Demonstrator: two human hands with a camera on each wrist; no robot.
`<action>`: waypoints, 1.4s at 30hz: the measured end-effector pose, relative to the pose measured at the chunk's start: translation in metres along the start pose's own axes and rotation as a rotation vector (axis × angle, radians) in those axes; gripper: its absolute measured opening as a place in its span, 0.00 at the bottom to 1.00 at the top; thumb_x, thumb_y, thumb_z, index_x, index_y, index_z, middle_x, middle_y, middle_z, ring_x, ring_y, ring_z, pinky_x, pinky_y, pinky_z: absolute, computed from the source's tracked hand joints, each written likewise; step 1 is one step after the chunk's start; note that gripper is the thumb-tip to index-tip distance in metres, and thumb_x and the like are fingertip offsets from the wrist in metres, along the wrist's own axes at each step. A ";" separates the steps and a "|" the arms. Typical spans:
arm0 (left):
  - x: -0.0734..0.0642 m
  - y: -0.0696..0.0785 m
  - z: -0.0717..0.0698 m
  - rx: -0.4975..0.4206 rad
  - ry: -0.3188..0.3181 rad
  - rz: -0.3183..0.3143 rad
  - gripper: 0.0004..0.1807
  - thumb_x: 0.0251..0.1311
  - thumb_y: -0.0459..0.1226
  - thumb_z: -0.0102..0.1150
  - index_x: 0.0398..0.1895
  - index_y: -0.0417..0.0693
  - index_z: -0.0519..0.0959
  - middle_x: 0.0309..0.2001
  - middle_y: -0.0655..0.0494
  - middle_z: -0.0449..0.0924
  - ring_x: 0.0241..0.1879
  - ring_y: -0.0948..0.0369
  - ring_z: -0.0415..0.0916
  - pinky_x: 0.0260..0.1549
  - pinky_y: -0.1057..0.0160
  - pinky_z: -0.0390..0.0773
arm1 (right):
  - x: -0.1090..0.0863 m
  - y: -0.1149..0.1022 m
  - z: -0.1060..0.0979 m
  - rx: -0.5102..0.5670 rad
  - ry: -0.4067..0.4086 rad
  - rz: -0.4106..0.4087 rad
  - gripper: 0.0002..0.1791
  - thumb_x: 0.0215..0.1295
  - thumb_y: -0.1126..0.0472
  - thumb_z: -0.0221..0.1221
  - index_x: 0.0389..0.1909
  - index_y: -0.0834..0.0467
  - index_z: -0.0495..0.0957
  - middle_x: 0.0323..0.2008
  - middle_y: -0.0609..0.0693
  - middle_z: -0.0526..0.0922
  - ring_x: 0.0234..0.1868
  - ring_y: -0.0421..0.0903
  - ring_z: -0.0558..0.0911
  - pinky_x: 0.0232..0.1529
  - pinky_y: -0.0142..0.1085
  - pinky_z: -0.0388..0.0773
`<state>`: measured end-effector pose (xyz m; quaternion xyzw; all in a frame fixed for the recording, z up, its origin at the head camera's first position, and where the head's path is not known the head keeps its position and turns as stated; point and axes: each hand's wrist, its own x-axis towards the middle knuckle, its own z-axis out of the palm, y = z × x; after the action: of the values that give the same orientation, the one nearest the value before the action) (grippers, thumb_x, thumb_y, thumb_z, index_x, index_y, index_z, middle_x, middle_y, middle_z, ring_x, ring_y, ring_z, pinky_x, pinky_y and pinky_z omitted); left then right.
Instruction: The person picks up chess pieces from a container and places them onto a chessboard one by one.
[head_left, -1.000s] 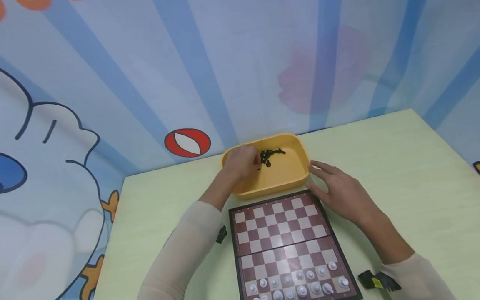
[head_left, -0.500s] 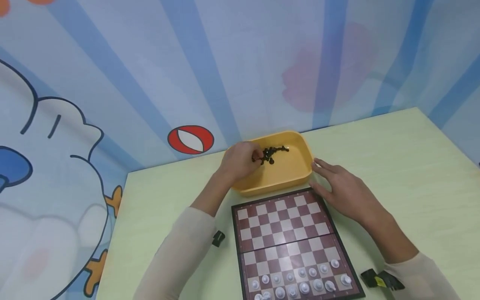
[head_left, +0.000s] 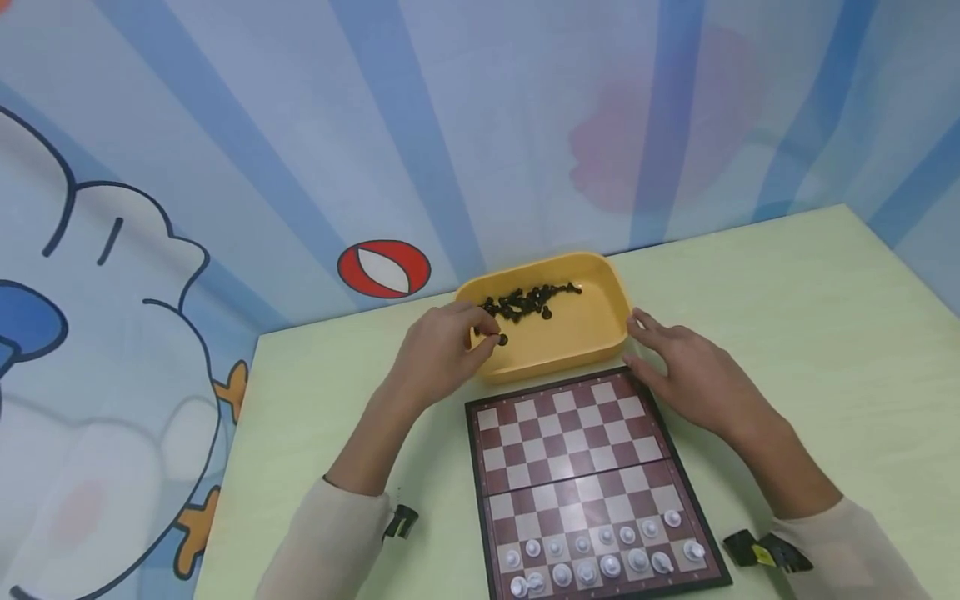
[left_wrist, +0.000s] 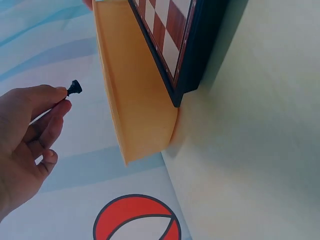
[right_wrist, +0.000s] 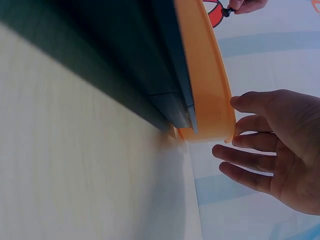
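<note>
My left hand [head_left: 442, 350] pinches a black chess piece [left_wrist: 74, 87] between thumb and forefinger, raised above the near left side of the yellow tray [head_left: 555, 360]. Inside the tray, several black chess pieces [head_left: 517, 304] lie in a loose heap toward the back. My right hand [head_left: 690, 379] has its fingers extended, fingertips right at the tray's right rim. In front of the tray lies a brown-and-white chessboard [head_left: 573, 442]. White chess pieces [head_left: 610, 565] stand in two rows along its near edge.
The pale table [head_left: 795, 333] reaches back to a blue striped wall [head_left: 517, 125] with cartoon prints, close behind the tray. Black wrist straps [head_left: 765, 552] show beside the sleeves.
My left hand has come up out of the heap and toward the near left, now with a black chess piece in its fingertips. The right hand has stayed at the tray's rim.
</note>
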<state>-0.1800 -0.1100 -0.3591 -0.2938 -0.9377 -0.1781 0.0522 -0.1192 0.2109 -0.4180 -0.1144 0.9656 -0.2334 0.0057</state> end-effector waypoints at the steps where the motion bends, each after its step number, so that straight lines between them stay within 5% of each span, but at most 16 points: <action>1: -0.004 0.001 0.000 0.002 0.010 0.014 0.04 0.68 0.37 0.70 0.42 0.50 0.90 0.38 0.58 0.88 0.28 0.64 0.76 0.27 0.67 0.77 | 0.000 0.000 0.000 0.001 -0.003 0.001 0.34 0.79 0.50 0.60 0.79 0.59 0.66 0.80 0.60 0.65 0.73 0.70 0.73 0.66 0.67 0.75; 6: -0.022 0.005 -0.003 0.008 0.039 0.035 0.03 0.67 0.38 0.72 0.42 0.52 0.90 0.38 0.60 0.90 0.30 0.65 0.77 0.32 0.66 0.77 | 0.001 0.000 0.000 0.000 -0.002 0.005 0.34 0.79 0.50 0.60 0.80 0.59 0.65 0.81 0.60 0.64 0.73 0.71 0.72 0.66 0.67 0.74; 22: -0.081 0.009 0.018 -0.040 0.012 -0.113 0.06 0.63 0.38 0.76 0.42 0.58 0.90 0.38 0.68 0.88 0.33 0.69 0.76 0.35 0.67 0.79 | 0.001 -0.005 0.001 0.021 -0.024 0.021 0.35 0.80 0.48 0.58 0.80 0.58 0.64 0.82 0.59 0.61 0.74 0.71 0.70 0.67 0.68 0.73; 34: -0.094 0.013 0.042 -0.037 -0.072 -0.117 0.07 0.61 0.40 0.78 0.41 0.60 0.91 0.35 0.70 0.88 0.32 0.70 0.76 0.35 0.70 0.78 | 0.001 -0.003 -0.002 -0.008 -0.019 0.008 0.36 0.80 0.48 0.59 0.80 0.60 0.63 0.81 0.61 0.63 0.72 0.72 0.73 0.65 0.67 0.75; 42: -0.097 0.012 0.048 -0.039 -0.074 -0.103 0.06 0.61 0.40 0.78 0.40 0.60 0.91 0.35 0.70 0.88 0.31 0.70 0.76 0.35 0.70 0.77 | 0.001 -0.002 0.000 -0.002 -0.024 0.022 0.36 0.80 0.48 0.58 0.81 0.59 0.62 0.81 0.61 0.62 0.73 0.72 0.72 0.66 0.68 0.74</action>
<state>-0.0928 -0.1347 -0.4197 -0.2526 -0.9492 -0.1876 0.0025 -0.1193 0.2090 -0.4175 -0.1067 0.9669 -0.2311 0.0195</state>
